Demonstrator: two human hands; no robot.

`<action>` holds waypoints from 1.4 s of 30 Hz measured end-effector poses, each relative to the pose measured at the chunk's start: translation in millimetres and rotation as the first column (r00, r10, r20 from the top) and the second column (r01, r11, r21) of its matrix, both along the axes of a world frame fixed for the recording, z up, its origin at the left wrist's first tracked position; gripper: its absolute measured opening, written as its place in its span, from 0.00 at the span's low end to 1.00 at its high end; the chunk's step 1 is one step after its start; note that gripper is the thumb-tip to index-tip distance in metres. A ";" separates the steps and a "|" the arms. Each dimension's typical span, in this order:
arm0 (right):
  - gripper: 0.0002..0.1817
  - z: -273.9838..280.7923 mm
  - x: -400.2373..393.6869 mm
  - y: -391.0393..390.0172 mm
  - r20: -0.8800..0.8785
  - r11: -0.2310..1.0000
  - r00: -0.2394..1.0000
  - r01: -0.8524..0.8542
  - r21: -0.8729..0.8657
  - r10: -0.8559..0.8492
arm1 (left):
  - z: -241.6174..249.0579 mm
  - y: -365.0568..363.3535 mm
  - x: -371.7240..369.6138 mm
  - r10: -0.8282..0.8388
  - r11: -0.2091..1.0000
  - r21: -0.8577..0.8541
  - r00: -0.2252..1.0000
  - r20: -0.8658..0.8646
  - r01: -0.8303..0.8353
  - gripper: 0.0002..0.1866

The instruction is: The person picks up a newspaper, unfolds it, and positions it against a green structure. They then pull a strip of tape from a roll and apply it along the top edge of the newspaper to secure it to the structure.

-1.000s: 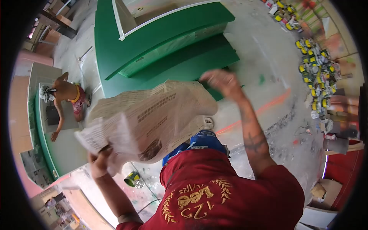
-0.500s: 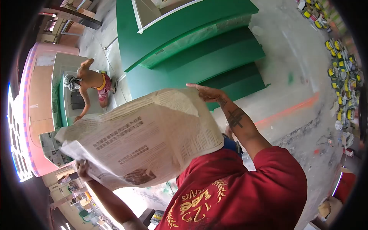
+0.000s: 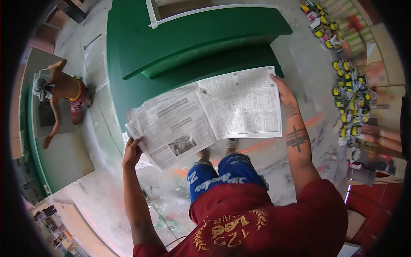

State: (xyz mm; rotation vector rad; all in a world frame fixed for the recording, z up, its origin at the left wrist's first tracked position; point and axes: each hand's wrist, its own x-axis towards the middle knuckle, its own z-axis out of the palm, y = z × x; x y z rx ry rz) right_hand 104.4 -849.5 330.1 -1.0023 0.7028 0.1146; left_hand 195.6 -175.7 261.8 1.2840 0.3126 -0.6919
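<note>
A printed newspaper (image 3: 244, 107) is spread wide in front of me, its centre fold running between two pages. My left hand (image 3: 132, 150) grips its lower left edge, where several sheets fan apart. At the upper right edge, my right hand (image 3: 282, 90) pinches the page near its corner, with the fingers partly behind the paper. Just beyond the newspaper stands a large green counter-like piece (image 3: 192, 38) with stepped ledges. The paper covers part of its nearer side.
Another person (image 3: 64, 92) leans over a grey and green panel (image 3: 68, 158) at the left. Many paint cans (image 3: 349, 94) with yellow labels line the right side of the floor. Paint-stained concrete (image 3: 107, 184) lies around my feet.
The newspaper has opened out flatter, showing both pages and the fold. My right hand moved to the right and my left hand shifted right and upward. The view has turned, bringing my legs into sight.
</note>
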 end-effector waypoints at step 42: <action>0.35 -154.7 149.3 -226.0 -0.218 -0.062 0.619 -0.264 -0.963 0.755 | -114.4 -179.4 172.5 -0.821 0.245 0.859 0.376 0.430 -0.449 0.31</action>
